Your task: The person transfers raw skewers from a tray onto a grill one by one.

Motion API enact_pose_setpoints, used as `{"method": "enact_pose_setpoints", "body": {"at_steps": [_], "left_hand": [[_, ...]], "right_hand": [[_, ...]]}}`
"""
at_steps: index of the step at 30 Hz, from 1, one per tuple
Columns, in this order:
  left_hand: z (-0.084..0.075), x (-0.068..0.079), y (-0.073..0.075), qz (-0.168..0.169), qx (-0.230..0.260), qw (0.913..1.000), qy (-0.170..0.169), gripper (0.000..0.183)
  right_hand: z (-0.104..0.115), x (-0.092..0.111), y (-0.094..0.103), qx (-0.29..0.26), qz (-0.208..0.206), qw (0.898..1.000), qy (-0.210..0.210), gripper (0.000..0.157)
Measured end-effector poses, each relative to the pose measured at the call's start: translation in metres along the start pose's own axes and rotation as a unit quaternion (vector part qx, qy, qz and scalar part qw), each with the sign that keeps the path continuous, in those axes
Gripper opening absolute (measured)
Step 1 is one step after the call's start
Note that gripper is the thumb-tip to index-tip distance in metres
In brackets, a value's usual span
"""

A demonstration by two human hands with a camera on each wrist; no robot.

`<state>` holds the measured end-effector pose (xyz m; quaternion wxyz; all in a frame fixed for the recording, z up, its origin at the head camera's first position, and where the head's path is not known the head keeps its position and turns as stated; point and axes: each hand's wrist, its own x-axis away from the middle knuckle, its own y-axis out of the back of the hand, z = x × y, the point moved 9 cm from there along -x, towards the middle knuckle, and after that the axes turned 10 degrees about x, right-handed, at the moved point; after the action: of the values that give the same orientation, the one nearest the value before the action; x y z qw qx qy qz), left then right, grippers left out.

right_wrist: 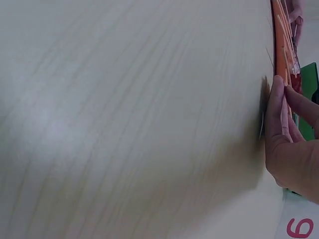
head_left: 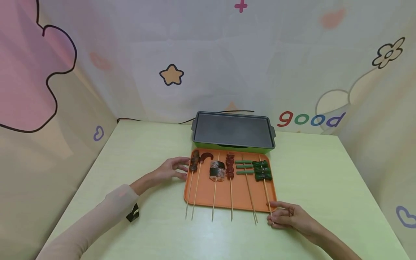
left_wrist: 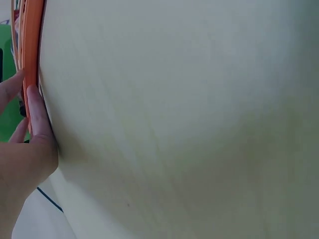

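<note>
1. Watching over the head view, I had the orange tray (head_left: 205, 195) just below the centre of the frame, over the pale desk (head_left: 156, 234); whether it rested flat or was slightly raised, I could not tell.
2. At the tray's left edge, the left hand (head_left: 170, 169) was grasping the rim, thumb and fingers on either side of it in the left wrist view. A pale sleeve (head_left: 94, 220) covered that arm at lower left.
3. At the tray's lower right corner, the right hand (head_left: 289, 218) was pinching the edge; the rightmost stick ended by its fingers, and I could not tell whether they gripped that too.
4. Left to right on the tray I counted off a brown skewer (head_left: 195, 161), a curled dark-red piece (head_left: 206, 156), a black-and-white banded skewer (head_left: 217, 170), a red skewer (head_left: 229, 167), green stalks (head_left: 245, 167) and a dark green skewer (head_left: 261, 170). Their sticks pointed down the frame, past the tray's lower edge.
5. Just above the tray in my frame stood a green griddle (head_left: 234, 128) with a dark grey top.
6. Behind everything, a printed cloth (head_left: 217, 72) filled the upper frame, with a star (head_left: 171, 74) left of centre.
</note>
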<state>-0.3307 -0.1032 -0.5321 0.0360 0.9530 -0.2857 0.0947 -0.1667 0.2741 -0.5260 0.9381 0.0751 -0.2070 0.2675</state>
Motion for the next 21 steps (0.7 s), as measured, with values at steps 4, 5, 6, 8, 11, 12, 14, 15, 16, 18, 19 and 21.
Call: {"method": "enact_pose_setpoints", "body": {"at_steps": [4,5,6,8,11,12,14,15,16,18,19,21], "left_hand": [[-0.002,-0.008,0.006,-0.018,-0.002,0.9998,-0.006,0.07],[-0.003,-0.01,0.008,-0.021,0.001,0.9998,-0.006,0.07],[-0.003,-0.012,0.009,-0.024,0.003,0.9997,-0.005,0.07],[-0.003,-0.014,0.01,-0.026,0.004,0.9997,-0.004,0.069],[-0.004,-0.015,0.01,-0.027,0.002,0.9996,-0.001,0.069],[-0.004,-0.015,0.01,-0.027,0.003,0.9996,0.0,0.068],[-0.003,-0.014,0.011,-0.031,0.007,0.9995,0.0,0.068],[-0.003,-0.013,0.011,-0.034,0.01,0.9994,0.0,0.067],[-0.002,-0.013,0.011,-0.037,0.013,0.9992,0.001,0.066],[-0.001,-0.012,0.012,-0.042,0.02,0.9989,0.001,0.066],[-0.001,-0.012,0.012,-0.043,0.024,0.9988,0.001,0.065],[0.0,-0.011,0.012,-0.045,0.027,0.9986,-0.001,0.065]], "right_hand": [[-0.001,0.002,0.0,-0.017,0.009,1.0,0.007,0.07],[-0.001,0.002,0.001,-0.02,0.012,1.0,0.011,0.069],[0.0,0.003,0.0,-0.022,0.016,1.0,0.014,0.068],[0.0,0.003,0.0,-0.023,0.023,0.999,0.02,0.066],[0.001,0.003,0.001,-0.017,0.028,0.999,0.024,0.065],[0.001,0.004,0.002,-0.014,0.029,0.999,0.023,0.066],[0.001,0.004,0.002,-0.007,0.03,0.999,0.021,0.066],[0.001,0.004,0.002,-0.002,0.03,0.999,0.02,0.066],[0.001,0.005,0.002,0.001,0.031,0.999,0.019,0.066],[0.0,0.005,0.003,0.007,0.029,0.999,0.015,0.066],[0.0,0.005,0.003,0.009,0.028,1.0,0.013,0.067],[-0.001,0.005,0.003,0.011,0.023,1.0,0.01,0.067]]}}
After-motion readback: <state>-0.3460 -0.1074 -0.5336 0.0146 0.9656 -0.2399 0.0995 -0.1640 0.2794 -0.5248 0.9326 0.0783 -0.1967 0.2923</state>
